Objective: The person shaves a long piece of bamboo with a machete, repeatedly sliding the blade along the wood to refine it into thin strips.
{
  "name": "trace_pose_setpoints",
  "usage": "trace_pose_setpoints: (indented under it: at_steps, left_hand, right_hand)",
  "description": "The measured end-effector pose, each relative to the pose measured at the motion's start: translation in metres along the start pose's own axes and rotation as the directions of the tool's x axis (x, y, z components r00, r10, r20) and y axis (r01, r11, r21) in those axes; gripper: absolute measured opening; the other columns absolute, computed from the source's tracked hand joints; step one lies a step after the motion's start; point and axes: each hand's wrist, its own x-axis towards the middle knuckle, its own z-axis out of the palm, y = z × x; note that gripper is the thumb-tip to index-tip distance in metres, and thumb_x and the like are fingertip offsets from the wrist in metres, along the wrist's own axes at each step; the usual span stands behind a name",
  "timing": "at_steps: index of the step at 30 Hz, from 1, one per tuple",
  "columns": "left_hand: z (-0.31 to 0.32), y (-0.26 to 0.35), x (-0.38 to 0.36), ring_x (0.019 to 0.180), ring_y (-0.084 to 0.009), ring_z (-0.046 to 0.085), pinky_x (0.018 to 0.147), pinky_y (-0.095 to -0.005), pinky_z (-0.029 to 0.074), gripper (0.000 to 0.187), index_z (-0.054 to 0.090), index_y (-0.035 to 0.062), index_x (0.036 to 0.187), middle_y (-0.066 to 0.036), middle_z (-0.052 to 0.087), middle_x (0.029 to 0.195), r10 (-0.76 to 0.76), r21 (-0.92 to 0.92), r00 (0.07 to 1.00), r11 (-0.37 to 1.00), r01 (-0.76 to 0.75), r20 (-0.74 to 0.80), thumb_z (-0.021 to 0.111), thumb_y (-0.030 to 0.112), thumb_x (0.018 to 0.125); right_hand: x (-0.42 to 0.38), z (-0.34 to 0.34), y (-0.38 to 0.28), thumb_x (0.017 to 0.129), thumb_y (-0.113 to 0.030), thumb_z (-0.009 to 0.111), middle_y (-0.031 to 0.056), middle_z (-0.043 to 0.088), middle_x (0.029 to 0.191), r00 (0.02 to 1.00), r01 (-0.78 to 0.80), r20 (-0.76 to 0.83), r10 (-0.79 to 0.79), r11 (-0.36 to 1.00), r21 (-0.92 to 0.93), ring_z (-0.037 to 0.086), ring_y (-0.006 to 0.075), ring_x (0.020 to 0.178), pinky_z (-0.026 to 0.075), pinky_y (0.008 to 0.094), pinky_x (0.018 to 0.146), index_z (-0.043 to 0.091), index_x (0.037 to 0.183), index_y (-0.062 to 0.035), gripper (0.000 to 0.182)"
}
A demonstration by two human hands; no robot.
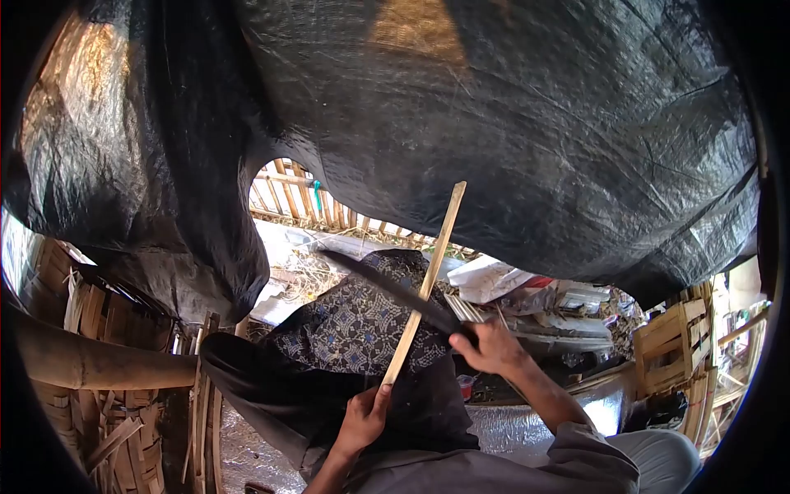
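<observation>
My left hand is closed round the lower end of a flat bamboo strip, which slants up and away from me. In my right hand is the handle of a long dark machete. Its blade points to the upper left and crosses the strip around the middle of its length. A patterned dark cloth lies over my lap and knee beneath the blade and strip.
A black tarp hangs low across the front. A thick bamboo pole runs in from the left, near split bamboo pieces. On the right stands a wooden crate. Slatted bamboo fencing shows through a gap.
</observation>
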Motion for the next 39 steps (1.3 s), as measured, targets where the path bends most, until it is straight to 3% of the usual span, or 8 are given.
trace_pose_setpoints:
  at_steps: [6, 14, 15, 21, 27, 29, 33, 39]
  left_hand:
    - [-0.003, 0.005, -0.006, 0.046, -0.0206, 0.049, 0.048, -0.0342, 0.038, 0.046, 0.052, -0.0021, 0.067, -0.011, 0.047, 0.051, -0.002, 0.038, 1.0, 0.999, 0.002, -0.007, 0.043, 0.034, 0.094]
    - [0.004, 0.004, -0.003, 0.048, -0.0254, 0.052, 0.05, -0.0351, 0.04, 0.043, 0.052, -0.0012, 0.069, -0.013, 0.049, 0.052, 0.088, 0.099, 0.994, 0.992, -0.08, -0.071, 0.043, 0.032, 0.094]
    - [0.004, 0.004, -0.004, 0.048, -0.0264, 0.053, 0.051, -0.0353, 0.041, 0.042, 0.052, -0.0011, 0.069, -0.013, 0.049, 0.053, 0.055, 0.049, 0.998, 0.997, -0.053, -0.042, 0.043, 0.032, 0.094]
    - [0.003, -0.006, -0.007, 0.051, -0.0283, 0.056, 0.052, -0.0354, 0.042, 0.043, 0.054, -0.0006, 0.071, -0.013, 0.051, 0.054, 0.195, 0.011, 0.979, 0.981, -0.195, -0.063, 0.042, 0.033, 0.095]
    - [-0.005, -0.001, -0.013, 0.047, -0.0203, 0.052, 0.048, -0.0329, 0.04, 0.043, 0.054, -0.0003, 0.07, -0.012, 0.049, 0.052, 0.014, 0.035, 1.0, 0.999, -0.013, -0.008, 0.043, 0.034, 0.094]
    - [-0.002, -0.003, -0.013, 0.047, -0.0198, 0.052, 0.048, -0.0327, 0.039, 0.044, 0.054, -0.0003, 0.069, -0.012, 0.049, 0.051, -0.007, -0.005, 1.0, 1.0, 0.007, 0.001, 0.043, 0.034, 0.094]
    - [0.001, -0.004, -0.012, 0.047, -0.0178, 0.051, 0.048, -0.0323, 0.039, 0.043, 0.054, -0.0002, 0.07, -0.011, 0.049, 0.051, -0.034, -0.07, 0.999, 0.997, 0.037, 0.033, 0.044, 0.033, 0.094]
    - [-0.008, -0.003, -0.012, 0.049, -0.027, 0.056, 0.049, -0.036, 0.042, 0.042, 0.055, -0.0004, 0.072, -0.014, 0.051, 0.053, 0.037, 0.051, 0.999, 0.998, -0.036, -0.028, 0.045, 0.034, 0.093]
  right_hand:
    - [-0.003, -0.011, -0.016, 0.071, -0.059, 0.061, 0.017, 0.062, 0.072, 0.937, 0.049, 0.328, 0.119, 0.885, -0.463, 0.061, 0.0357, 0.073, 0.048, 0.0461, 0.072, 0.064, 0.099, -0.0092, 0.057]
    - [0.011, -0.004, 0.029, 0.086, -0.037, 0.054, 0.0226, 0.061, 0.069, 0.961, 0.073, -0.256, -0.102, 0.99, -0.122, 0.061, 0.041, 0.071, 0.047, 0.0486, 0.064, 0.063, 0.083, -0.0009, 0.037]
    - [0.005, -0.018, 0.007, 0.086, -0.04, 0.053, 0.0211, 0.061, 0.067, 0.978, -0.179, 0.097, 0.186, 0.981, -0.078, 0.061, 0.0397, 0.067, 0.048, 0.0486, 0.064, 0.063, 0.087, -0.0014, 0.04]
    - [-0.009, -0.014, -0.01, 0.08, -0.062, 0.047, 0.0156, 0.061, 0.062, 0.897, 0.37, 0.405, -0.174, 0.797, -0.478, 0.062, 0.0312, 0.059, 0.051, 0.0399, 0.06, 0.064, 0.084, -0.0063, 0.058]
    - [0.032, -0.043, 0.029, 0.092, -0.043, 0.041, 0.0179, 0.064, 0.071, 0.991, -0.107, -0.098, 0.088, 0.971, -0.214, 0.064, 0.0315, 0.07, 0.047, 0.0458, 0.063, 0.064, 0.083, -0.0013, 0.048]
    - [0.031, -0.045, 0.023, 0.091, -0.042, 0.044, 0.0206, 0.064, 0.073, 0.879, -0.431, 0.127, 0.459, 0.88, -0.199, 0.064, 0.0344, 0.072, 0.048, 0.047, 0.065, 0.064, 0.087, -0.0002, 0.046]
    - [-0.003, -0.011, 0.017, 0.083, -0.057, 0.047, 0.0199, 0.062, 0.07, 0.979, 0.084, 0.2, -0.027, 0.956, -0.282, 0.064, 0.0343, 0.071, 0.05, 0.0443, 0.065, 0.062, 0.095, -0.0062, 0.055]
    - [0.019, -0.029, -0.012, 0.073, -0.056, 0.059, 0.0146, 0.061, 0.062, 0.911, 0.171, 0.404, 0.081, 0.818, -0.549, 0.062, 0.0334, 0.062, 0.048, 0.042, 0.06, 0.062, 0.089, -0.0078, 0.051]
